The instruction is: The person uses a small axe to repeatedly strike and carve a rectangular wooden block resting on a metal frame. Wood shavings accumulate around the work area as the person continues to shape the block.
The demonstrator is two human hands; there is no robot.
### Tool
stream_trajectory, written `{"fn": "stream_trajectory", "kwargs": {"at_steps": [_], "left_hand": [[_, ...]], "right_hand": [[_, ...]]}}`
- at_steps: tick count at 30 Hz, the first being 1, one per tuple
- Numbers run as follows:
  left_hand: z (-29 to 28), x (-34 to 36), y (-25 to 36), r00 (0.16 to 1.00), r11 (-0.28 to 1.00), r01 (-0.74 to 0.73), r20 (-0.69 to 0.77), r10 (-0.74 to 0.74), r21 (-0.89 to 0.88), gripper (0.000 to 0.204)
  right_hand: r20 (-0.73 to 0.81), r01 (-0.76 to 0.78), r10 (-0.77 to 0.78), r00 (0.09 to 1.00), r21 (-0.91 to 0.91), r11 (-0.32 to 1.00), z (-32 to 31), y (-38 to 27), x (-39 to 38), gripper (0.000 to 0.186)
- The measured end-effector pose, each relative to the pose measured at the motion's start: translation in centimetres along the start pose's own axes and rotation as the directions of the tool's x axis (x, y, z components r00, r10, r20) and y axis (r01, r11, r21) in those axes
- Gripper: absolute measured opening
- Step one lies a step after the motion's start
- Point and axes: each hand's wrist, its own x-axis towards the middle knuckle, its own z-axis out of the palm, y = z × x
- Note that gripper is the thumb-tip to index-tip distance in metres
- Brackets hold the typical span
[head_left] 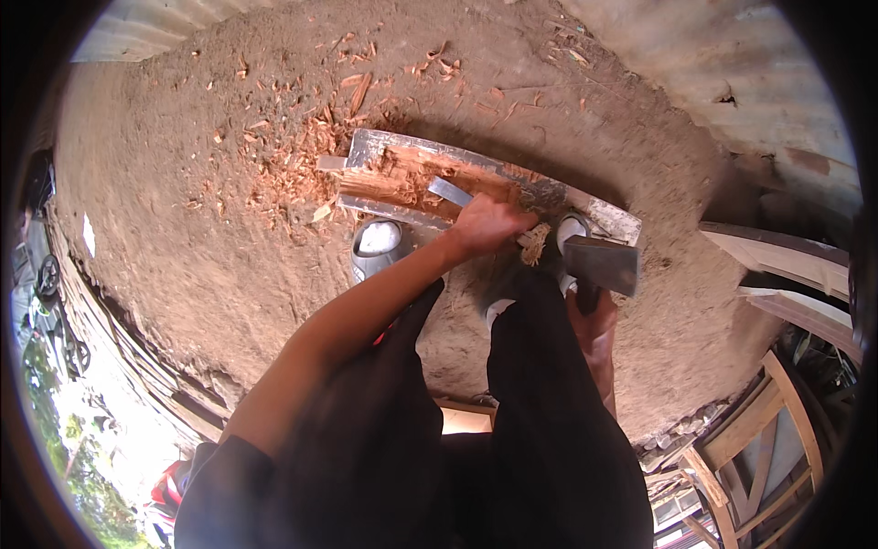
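Note:
A long curved wooden beam (498,170) lies on the dirt, a rough reddish hollow cut along it. My left hand (492,226) is closed around a chisel (450,190); its flat metal blade points left into the hollow, and the frayed end of its wooden handle (532,245) sticks out on the right. Lower right, my right hand (596,318) grips the handle of a tool with a broad dark head (601,265); whether it is a mallet or a hatchet I cannot tell. That head is beside the chisel's handle end, apart from it.
My shoes (377,240) stand against the near side of the beam. Wood chips (302,157) litter the ground at its left end. Curved wooden pieces (777,256) and a wooden frame (773,439) are at the right. Corrugated metal sheet (732,82) borders the far right.

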Motion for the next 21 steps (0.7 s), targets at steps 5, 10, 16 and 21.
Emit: {"fn": "stream_trajectory", "kwargs": {"at_steps": [5, 10, 16, 21], "left_hand": [[-1.7, 0.4, 0.7, 0.991, 0.99, -0.044, -0.135, 0.026, -0.13, 0.045], [-1.8, 2.2, 4.6, 0.976, 0.969, -0.218, -0.04, 0.215, -0.118, 0.041], [-1.7, 1.6, 3.9, 0.989, 0.958, -0.124, -0.111, 0.098, -0.257, 0.033], [-0.4, 2.5, 4.0, 0.96, 0.918, -0.244, -0.211, 0.183, -0.313, 0.031]], "right_hand": [[-0.115, -0.177, 0.218, 0.969, 0.289, 0.941, -1.6, -2.5, -1.2, 0.023], [-0.122, -0.172, 0.216, 0.969, 0.298, 0.939, -3.0, -4.0, -1.4, 0.025], [-0.073, -0.188, 0.22, 0.973, 0.304, 0.934, -3.3, -2.5, -2.0, 0.027], [-0.053, -0.217, 0.24, 0.969, 0.274, 0.937, -3.3, -2.4, -2.2, 0.029]]}}
